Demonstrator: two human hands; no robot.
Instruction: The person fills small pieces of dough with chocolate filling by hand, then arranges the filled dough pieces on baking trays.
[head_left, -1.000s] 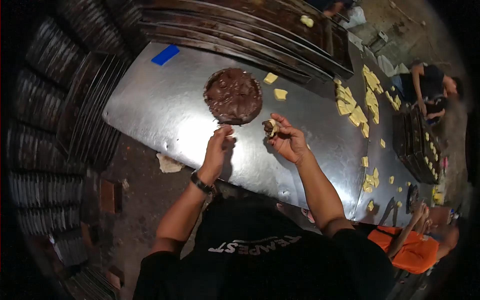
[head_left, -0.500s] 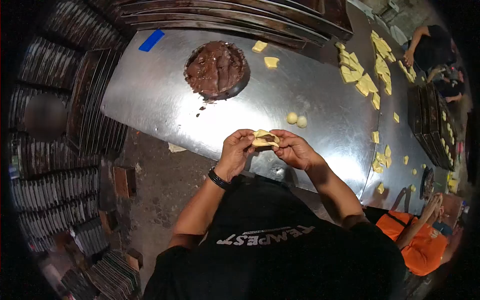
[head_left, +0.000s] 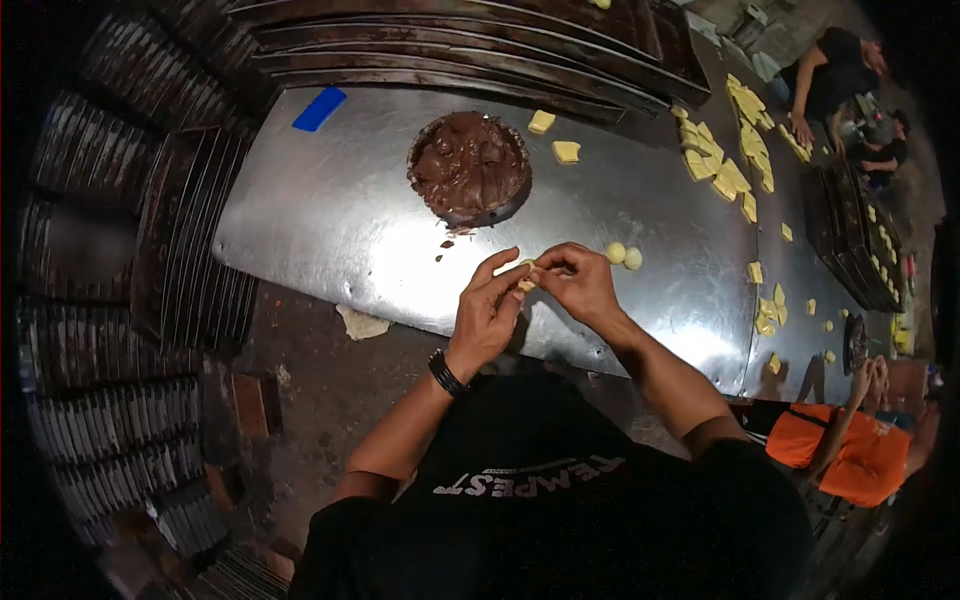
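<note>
My left hand [head_left: 487, 310] and my right hand [head_left: 578, 282] meet over the near edge of the metal table [head_left: 330, 220]. Between their fingertips they pinch a small piece of pale dough [head_left: 525, 275], mostly hidden by the fingers. A black band circles my left wrist. Beyond the hands lies a round mound of dark chocolate filling [head_left: 469, 166]. Two small dough balls [head_left: 624, 256] rest on the table just right of my right hand.
Cut yellow dough pieces [head_left: 725, 170] are scattered along the table's right side, two more by the filling. A blue scraper [head_left: 319, 108] lies at the far left. Stacks of dark trays [head_left: 150, 250] stand left. A person in orange [head_left: 850, 455] sits right; others work farther off.
A second ago my hands were apart near the filling, the right holding filled dough. They came together and the dough has been folded shut to a smaller lump between the fingertips.
</note>
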